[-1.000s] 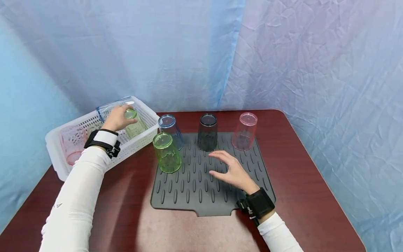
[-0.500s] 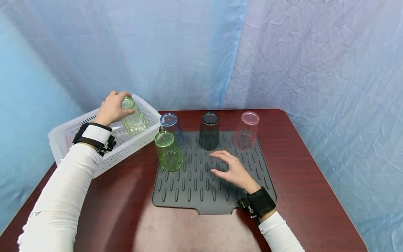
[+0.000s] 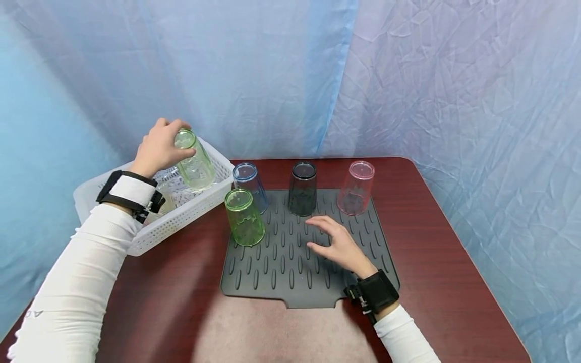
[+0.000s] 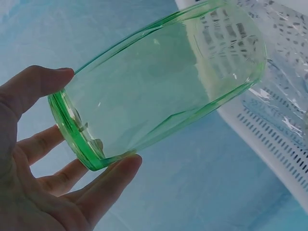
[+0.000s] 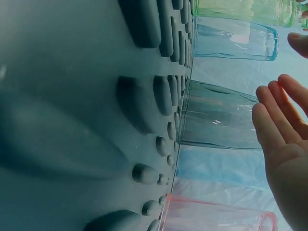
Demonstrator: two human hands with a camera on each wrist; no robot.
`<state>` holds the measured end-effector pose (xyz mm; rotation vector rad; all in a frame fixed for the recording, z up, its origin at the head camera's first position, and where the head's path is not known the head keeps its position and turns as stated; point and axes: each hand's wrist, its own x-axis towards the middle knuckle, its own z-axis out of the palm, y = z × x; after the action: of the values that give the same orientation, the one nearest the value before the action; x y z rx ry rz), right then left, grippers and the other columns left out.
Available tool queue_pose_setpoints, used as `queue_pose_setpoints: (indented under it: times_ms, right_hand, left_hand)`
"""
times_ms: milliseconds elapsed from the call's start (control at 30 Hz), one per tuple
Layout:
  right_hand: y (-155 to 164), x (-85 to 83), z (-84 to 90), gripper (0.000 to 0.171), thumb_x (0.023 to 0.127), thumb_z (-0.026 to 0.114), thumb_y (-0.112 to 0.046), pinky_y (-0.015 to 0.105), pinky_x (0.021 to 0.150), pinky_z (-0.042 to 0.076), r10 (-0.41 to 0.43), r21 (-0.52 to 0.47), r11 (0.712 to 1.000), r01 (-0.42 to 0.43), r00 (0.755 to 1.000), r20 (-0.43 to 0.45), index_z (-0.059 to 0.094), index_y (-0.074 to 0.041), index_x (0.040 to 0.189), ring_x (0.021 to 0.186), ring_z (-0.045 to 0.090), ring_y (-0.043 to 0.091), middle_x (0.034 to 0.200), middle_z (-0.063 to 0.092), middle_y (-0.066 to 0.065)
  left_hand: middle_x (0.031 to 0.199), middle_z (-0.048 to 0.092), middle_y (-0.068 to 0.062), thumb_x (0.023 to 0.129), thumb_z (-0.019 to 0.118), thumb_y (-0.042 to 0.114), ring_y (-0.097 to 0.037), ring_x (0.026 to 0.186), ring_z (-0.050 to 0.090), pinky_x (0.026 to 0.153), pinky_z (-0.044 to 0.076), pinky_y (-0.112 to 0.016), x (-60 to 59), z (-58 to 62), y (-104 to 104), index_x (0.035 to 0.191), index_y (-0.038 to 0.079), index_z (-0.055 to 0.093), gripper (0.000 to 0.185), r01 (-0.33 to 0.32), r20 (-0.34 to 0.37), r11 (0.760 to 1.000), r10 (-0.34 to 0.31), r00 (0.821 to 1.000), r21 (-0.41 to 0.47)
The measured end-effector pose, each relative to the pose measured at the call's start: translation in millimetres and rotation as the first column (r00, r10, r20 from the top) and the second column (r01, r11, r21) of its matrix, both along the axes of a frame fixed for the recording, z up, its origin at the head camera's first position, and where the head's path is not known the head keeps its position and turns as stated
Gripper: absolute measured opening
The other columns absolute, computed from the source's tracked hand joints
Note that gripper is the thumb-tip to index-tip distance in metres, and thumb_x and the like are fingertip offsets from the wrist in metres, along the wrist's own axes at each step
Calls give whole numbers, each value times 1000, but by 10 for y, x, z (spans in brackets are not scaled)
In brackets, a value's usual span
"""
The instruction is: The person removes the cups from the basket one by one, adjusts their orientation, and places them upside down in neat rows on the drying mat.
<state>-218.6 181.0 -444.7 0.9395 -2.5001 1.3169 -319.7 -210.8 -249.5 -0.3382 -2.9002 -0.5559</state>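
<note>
Partly, the left fingers (image 3: 179,124) hide the green glass (image 3: 197,167) they grip.

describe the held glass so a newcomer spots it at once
Find the white basket at left. Over it, the left hand grips a tilted pale green glass by its thick end. Unlike the darker green glass standing on the gray mat, it is hand-held.

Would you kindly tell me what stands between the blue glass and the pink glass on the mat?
The dark grey glass stands between the blue glass and the pink glass, as the head and right wrist views show.
</note>
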Motion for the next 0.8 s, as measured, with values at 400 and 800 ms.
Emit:
queue_pose_setpoints:
  times_ms: [400,800]
  right_hand:
    - [2,-10,-30,51,84,76,-10,38,101,42,-10,-2,1000,10,1000,10,57,-2,131,122,50,27,130,54,11]
    - [-16,-10,-36,53,83,77,-10,45,97,44,-23,17,1000,24,999,-30,57,-1,131,121,50,27,130,54,12]
  left_hand:
    - [131,39,-32,87,66,21,-50,101,49,76,40,-65,130,192,180,133,4,49,52,19,-58,1000,-20,998,-13]
    - [130,43,-26,86,65,21,-47,100,51,74,42,-63,280,344,394,134,8,51,51,45,-112,999,-47,993,-15]
